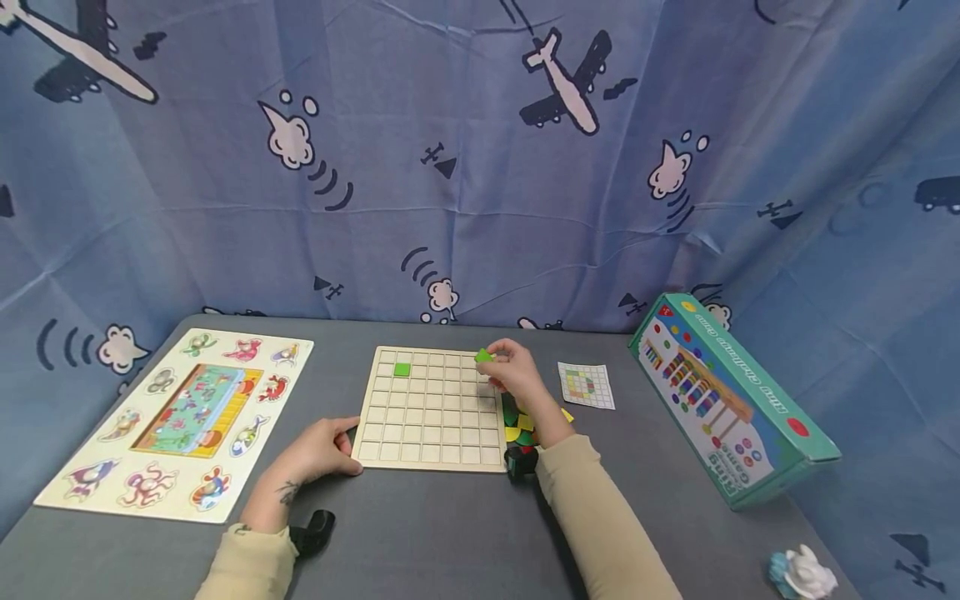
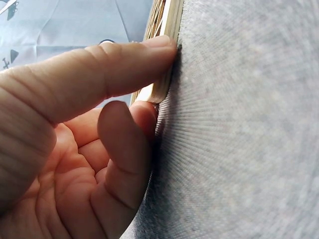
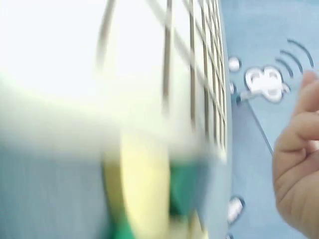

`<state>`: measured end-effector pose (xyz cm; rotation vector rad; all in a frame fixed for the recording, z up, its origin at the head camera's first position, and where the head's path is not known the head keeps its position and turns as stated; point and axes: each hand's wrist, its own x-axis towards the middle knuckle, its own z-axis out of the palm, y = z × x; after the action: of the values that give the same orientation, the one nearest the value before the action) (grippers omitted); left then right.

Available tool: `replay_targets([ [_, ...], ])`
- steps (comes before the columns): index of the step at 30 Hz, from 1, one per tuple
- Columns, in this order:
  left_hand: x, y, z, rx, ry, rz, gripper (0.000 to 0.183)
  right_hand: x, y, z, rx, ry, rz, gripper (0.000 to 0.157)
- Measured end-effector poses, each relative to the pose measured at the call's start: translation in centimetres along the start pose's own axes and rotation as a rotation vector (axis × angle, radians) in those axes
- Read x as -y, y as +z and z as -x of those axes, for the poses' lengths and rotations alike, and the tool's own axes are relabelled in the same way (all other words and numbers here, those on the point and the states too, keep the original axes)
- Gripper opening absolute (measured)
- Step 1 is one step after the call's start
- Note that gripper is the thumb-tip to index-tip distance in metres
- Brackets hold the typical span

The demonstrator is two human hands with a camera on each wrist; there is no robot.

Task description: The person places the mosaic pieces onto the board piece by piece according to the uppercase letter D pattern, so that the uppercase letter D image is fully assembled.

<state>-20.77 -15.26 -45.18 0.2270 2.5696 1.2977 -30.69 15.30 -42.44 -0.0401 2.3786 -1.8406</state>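
A pale wooden grid board [image 1: 431, 462] lies flat on the table, with one green square tile [image 1: 402, 369] in a cell near its upper left. My left hand [image 1: 324, 450] holds the board's near left corner; in the left wrist view the thumb [image 2: 129, 64] lies along the board's edge [image 2: 172, 25] and curled fingers touch the corner. My right hand [image 1: 517, 377] pinches another green tile [image 1: 483, 356] over the board's far right corner. In the right wrist view that hand [image 3: 301, 159] shows only in part, and its tile is out of sight.
Yellow, green and red pieces [image 1: 525, 423] lie beside the board's right edge, partly under my right forearm. A small pattern card [image 1: 587, 385] lies farther right, before a green box [image 1: 735, 400]. On the left is a sea-animal puzzle board [image 1: 180, 492]. A white-and-blue figure [image 1: 802, 573] sits front right.
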Motion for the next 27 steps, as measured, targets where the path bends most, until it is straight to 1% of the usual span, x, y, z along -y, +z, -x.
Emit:
replay_targets([
  [2,0.0,0.0,0.0,-0.001,-0.007,0.003,0.076,0.1,1.4,-0.3,0.008,-0.005,-0.089,0.026],
  [4,0.0,0.0,0.0,0.002,-0.003,0.000,0.076,0.1,2.8,-0.6,0.022,-0.009,-0.143,0.028],
  [8,0.0,0.0,0.1,0.000,0.001,0.012,0.076,0.2,5.1,-1.3,0.044,0.007,-0.201,0.035],
  [12,0.0,0.1,0.1,-0.004,0.008,0.018,0.075,0.3,6.8,-1.8,0.041,0.043,-0.226,0.043],
  [16,0.1,0.1,0.0,-0.003,0.018,0.018,0.075,0.4,7.9,-2.2,0.043,0.085,-0.197,0.047],
  [19,0.2,0.1,0.0,-0.005,0.011,0.015,0.075,0.3,8.6,-2.6,0.014,0.143,-0.137,0.045],
  [23,0.2,0.1,0.0,-0.012,-0.004,0.007,0.076,0.5,9.5,-2.9,-0.029,0.199,-0.046,0.041],
  [27,0.3,0.0,-0.1,-0.017,-0.011,0.013,0.076,0.9,10.1,-3.1,-0.041,0.201,0.025,0.037],
])
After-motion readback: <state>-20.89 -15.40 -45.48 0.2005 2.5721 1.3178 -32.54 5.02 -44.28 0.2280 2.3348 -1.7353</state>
